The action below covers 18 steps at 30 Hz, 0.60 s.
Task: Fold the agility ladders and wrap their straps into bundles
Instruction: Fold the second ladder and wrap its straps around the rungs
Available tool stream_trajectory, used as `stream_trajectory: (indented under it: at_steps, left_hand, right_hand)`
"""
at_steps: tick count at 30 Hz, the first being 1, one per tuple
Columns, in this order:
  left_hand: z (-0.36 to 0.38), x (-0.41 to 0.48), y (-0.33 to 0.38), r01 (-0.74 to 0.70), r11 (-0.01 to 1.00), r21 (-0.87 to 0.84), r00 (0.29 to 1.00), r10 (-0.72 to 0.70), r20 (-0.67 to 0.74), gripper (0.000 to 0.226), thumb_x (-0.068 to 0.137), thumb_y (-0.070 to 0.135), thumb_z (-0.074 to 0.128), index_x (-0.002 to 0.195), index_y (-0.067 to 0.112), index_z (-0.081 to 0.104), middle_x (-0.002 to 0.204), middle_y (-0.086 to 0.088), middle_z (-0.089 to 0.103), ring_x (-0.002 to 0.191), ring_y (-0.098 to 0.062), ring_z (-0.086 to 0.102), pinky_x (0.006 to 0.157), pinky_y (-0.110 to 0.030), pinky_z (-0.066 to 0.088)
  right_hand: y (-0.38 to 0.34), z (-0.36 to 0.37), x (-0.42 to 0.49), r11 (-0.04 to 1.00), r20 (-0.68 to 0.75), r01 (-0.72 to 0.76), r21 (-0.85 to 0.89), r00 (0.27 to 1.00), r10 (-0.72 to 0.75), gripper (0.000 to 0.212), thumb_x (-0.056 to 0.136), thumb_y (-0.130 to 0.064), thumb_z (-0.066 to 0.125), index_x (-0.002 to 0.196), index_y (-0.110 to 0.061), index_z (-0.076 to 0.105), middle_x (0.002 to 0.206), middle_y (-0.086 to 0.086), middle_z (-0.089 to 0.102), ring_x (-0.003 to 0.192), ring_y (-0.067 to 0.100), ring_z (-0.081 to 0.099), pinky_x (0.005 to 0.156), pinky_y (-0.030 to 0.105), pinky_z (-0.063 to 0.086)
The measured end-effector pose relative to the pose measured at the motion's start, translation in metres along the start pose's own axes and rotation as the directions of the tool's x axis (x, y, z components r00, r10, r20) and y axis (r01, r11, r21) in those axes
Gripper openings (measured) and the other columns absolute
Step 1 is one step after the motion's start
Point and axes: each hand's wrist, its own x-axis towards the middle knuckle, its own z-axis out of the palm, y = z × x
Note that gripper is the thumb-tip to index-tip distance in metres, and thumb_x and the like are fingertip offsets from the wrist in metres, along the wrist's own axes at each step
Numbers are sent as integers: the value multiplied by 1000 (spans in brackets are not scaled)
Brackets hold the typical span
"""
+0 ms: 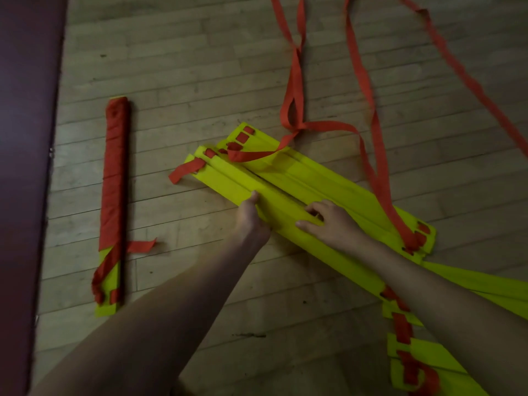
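Note:
A pile of flat yellow ladder rungs (pixel 300 178) lies slanted on the wood floor at the centre, threaded at both ends with red straps (pixel 294 90) that trail loose toward the top of the view. My left hand (pixel 251 215) grips the near left edge of the pile, thumb on top. My right hand (pixel 328 221) rests on the rungs with its fingers curled into a gap between two of them. More yellow rungs (pixel 423 355) with red strap pieces lie spread at the lower right. A finished bundle (pixel 114 201), yellow rungs wound in red strap, lies at the left.
A dark maroon mat (pixel 25 167) runs down the left edge of the view. Long red straps cross the wooden floor (pixel 185 81) at the top right. A loose strap end sticks out from the finished bundle.

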Motion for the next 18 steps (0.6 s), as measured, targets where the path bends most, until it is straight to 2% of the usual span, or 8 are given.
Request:
stream_trajectory:
  at_steps: [2,5,7,10,13,14,16,18]
  left_hand:
    - [0,-1,0,3,999,52,1000,-3,1,46,98,30,52,139,9,47,136,-15,55,124,-33,52,106,-53,38]
    - [0,0,-2,-39,991,130,997,47,-55,50,91,27,64,136,10,51,133,-12,58,120,-31,55,101,-53,44]
    - [0,2,-3,-66,983,172,991,85,-102,55,88,26,67,137,9,48,134,-11,56,121,-31,54,101,-52,44]
    - [2,4,-1,-119,976,185,975,150,-166,52,88,17,68,136,6,48,131,-11,57,116,-30,55,99,-50,46]
    - [8,0,2,-97,986,138,979,119,-163,46,85,11,66,130,7,55,124,-8,61,111,-28,58,93,-44,49]
    - [8,-1,2,-85,988,126,985,102,-138,45,84,11,66,127,8,57,124,-9,62,112,-29,59,93,-44,50]
    - [7,-4,0,-72,988,133,992,86,-97,45,83,12,67,127,9,58,124,-11,63,113,-30,60,96,-46,49]
    - [2,-6,-1,-63,986,154,989,83,-124,50,83,12,69,131,10,55,127,-11,61,115,-30,58,96,-50,48]
  right_hand:
    - [-4,1,0,998,-15,22,50,1000,-22,32,88,-26,69,113,-6,64,109,10,64,103,23,58,81,26,39]
    - [-9,2,0,989,-101,31,146,995,-16,14,91,-18,65,97,-6,68,91,7,68,91,23,62,73,31,40]
    - [-11,2,1,986,-125,31,164,992,-11,13,93,-19,61,92,-7,68,84,7,67,84,22,60,68,33,37]
    - [-11,1,1,981,-136,3,193,990,23,14,96,-18,57,93,-6,64,76,5,58,75,20,54,62,34,30]
    - [-11,-1,5,980,-134,-30,198,989,57,14,98,-18,51,104,-8,59,68,1,52,59,16,47,56,34,27]
    - [-11,-3,6,982,-135,-30,188,989,56,15,99,-18,51,105,-8,60,68,1,52,58,14,46,55,32,25]
    - [-11,-8,9,986,-112,-21,163,993,40,17,97,-20,55,101,-6,63,80,5,59,71,15,50,57,29,26]
    - [-8,-13,9,984,-60,-17,177,998,28,17,91,-22,64,97,-6,67,89,4,60,80,14,52,59,24,31]
